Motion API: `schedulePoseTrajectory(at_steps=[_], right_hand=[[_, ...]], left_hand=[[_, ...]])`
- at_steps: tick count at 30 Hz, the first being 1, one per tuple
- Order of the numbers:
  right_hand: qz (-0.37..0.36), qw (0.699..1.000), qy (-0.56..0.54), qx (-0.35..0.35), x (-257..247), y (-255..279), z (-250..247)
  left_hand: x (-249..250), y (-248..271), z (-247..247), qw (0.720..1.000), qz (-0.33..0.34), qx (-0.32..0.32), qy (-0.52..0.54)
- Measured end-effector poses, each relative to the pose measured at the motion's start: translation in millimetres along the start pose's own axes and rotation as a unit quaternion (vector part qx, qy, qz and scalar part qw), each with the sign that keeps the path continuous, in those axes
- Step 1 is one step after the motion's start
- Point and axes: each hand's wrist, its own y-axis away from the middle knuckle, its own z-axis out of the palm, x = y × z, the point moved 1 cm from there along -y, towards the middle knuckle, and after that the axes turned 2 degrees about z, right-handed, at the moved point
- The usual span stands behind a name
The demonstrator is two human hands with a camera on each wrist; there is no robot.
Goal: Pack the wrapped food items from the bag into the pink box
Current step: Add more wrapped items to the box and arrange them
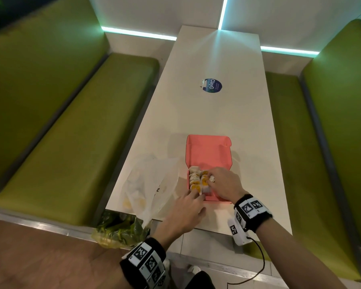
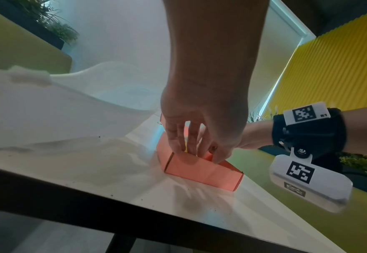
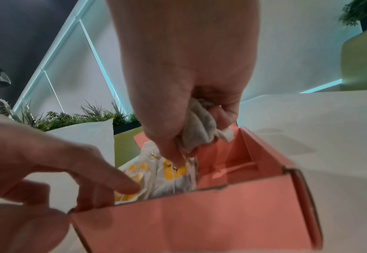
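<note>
The pink box (image 1: 208, 151) lies on the white table with its lid folded back, away from me. Several wrapped food items (image 1: 197, 179) with yellow print fill its left side. My right hand (image 1: 210, 180) hovers over the box and pinches a crumpled white wrapped item (image 3: 202, 126) between thumb and fingers. My left hand (image 1: 196, 194) reaches over the box's near-left corner, its straight fingers (image 3: 122, 183) touching the packed items (image 3: 169, 172). The clear plastic bag (image 1: 150, 184) lies left of the box with a few items still showing inside.
A bag of leafy greens (image 1: 119, 228) hangs off the table's near-left corner. A round blue sticker (image 1: 212, 86) lies farther up the table. Green benches (image 1: 75, 147) run along both sides. The table's near edge (image 2: 135, 210) is just below my wrists.
</note>
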Motion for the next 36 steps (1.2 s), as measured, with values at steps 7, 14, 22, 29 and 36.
schedulePoseTrajectory(at_steps=[7,14,22,29,36], right_hand=[[0.003,0.999,-0.015,0.035,1,5,5],[0.059,0.990,-0.118,0.057,14,12,0],[0.080,0.935,-0.336,0.082,29,30,-5],[0.091,0.878,-0.459,0.106,32,44,-20],[0.066,0.798,-0.591,0.096,21,60,-50]], left_hand=[[-1,-10,8,0.997,0.034,0.005,-0.075],[-8,-15,11,0.989,0.060,0.003,-0.133],[-12,-11,12,0.984,0.073,0.028,-0.160],[-2,-13,-8,0.980,0.108,0.144,-0.090],[23,-38,-39,0.966,0.005,0.099,0.239]])
